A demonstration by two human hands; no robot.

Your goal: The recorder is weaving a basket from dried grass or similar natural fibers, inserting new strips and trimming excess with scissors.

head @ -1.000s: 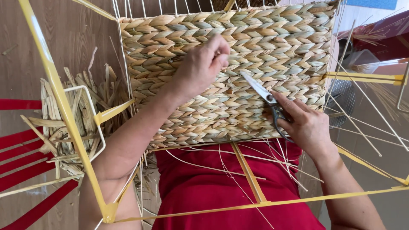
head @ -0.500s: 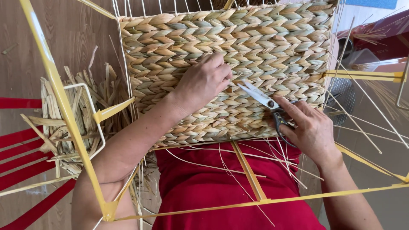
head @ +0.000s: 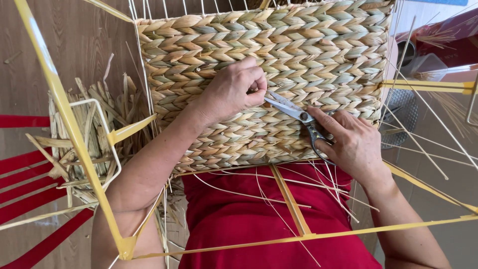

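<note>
A woven panel of braided straw (head: 318,45) fills the upper middle of the head view, held on a yellow wire frame (head: 74,134). My left hand (head: 234,89) rests on the weave near its middle, fingers curled and pinching something small I cannot make out. My right hand (head: 351,142) grips a pair of metal scissors (head: 294,110) by the handles. The blades point left and their tips lie right beside my left fingers. Thin loose straw ends (head: 298,184) hang from the panel's lower edge over my red top (head: 279,224).
A wire basket holding cut straw scraps (head: 84,139) sits on the wooden floor at the left. Red strips (head: 30,199) lie at the lower left. Long thin stalks and a metal strainer-like object (head: 403,114) are at the right.
My left hand slid down and rightward across the weave. My right hand brought the scissors in, so the blade tips now meet my left fingers.
</note>
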